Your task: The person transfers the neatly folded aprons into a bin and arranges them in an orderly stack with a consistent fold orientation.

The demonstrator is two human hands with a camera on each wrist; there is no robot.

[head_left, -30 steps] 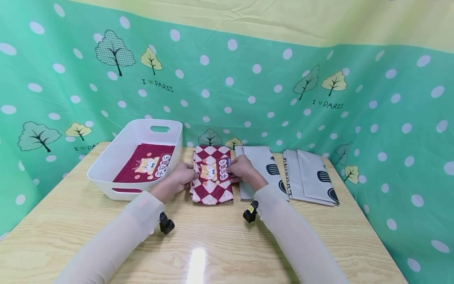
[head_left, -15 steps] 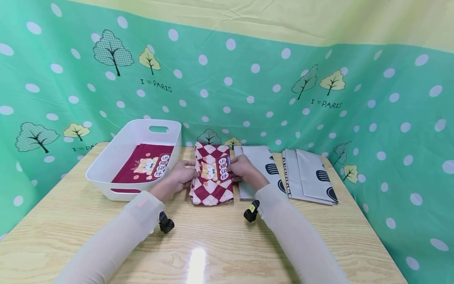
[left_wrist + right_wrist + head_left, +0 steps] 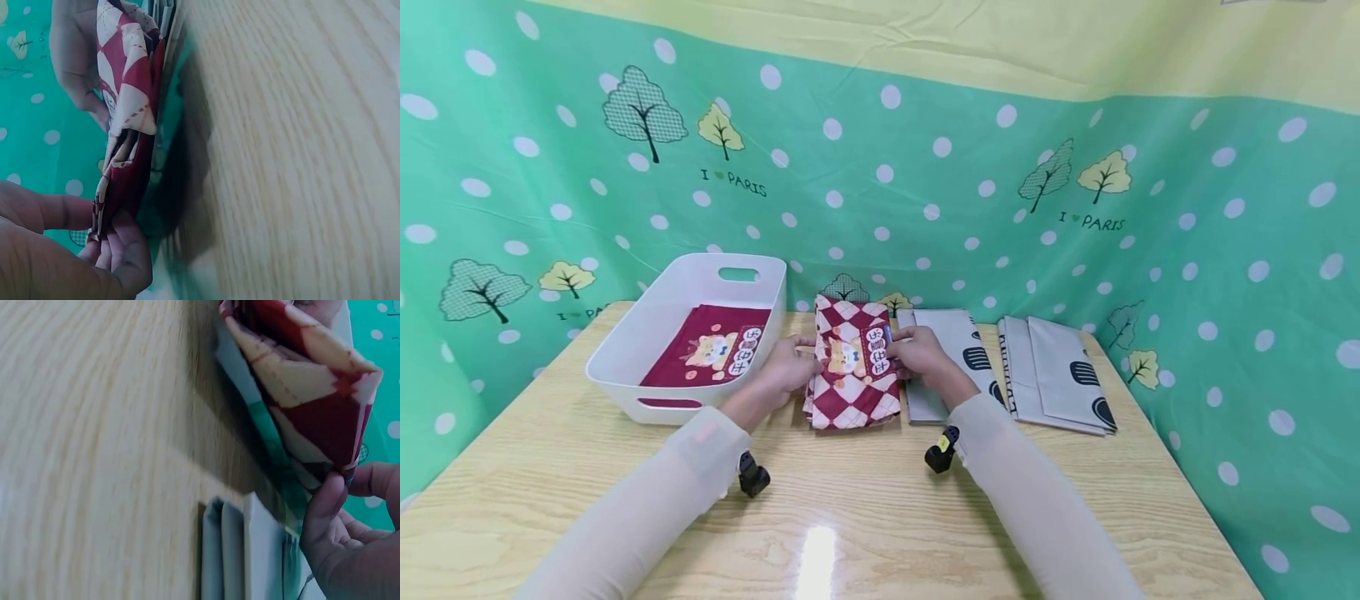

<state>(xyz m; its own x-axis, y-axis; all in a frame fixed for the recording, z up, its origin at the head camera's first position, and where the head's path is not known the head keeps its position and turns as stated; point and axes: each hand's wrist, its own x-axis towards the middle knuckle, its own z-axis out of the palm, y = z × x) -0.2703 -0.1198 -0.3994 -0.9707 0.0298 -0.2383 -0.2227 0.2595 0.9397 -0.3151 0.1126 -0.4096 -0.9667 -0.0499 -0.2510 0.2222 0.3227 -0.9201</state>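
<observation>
Between both hands is a folded red-and-white checkered cloth [image 3: 852,407] with a cartoon dog and lettering on its top. My left hand [image 3: 786,365] pinches its left edge, thumb above and fingers below, as the left wrist view shows on the folded layers [image 3: 132,87]. The right hand [image 3: 922,357] pinches the opposite edge between thumb and fingers. In the right wrist view, a shadowed gap shows beneath the cloth [image 3: 325,428], which is raised off the table. Left of it, a white plastic basket [image 3: 617,385] holds a folded dark red cloth [image 3: 673,354] with the same dog print.
Two folded pale grey cloths with black kitchen-tool prints lie to the right: the nearer grey cloth [image 3: 951,329] beside my right hand, the farther grey cloth [image 3: 1052,375] beyond. A green dotted curtain [image 3: 880,200] hangs behind the wooden table [image 3: 880,517].
The checkered cloth has risen slightly and shifted a little to the right, both hands moving with it. The basket and the grey cloths stay where they were.
</observation>
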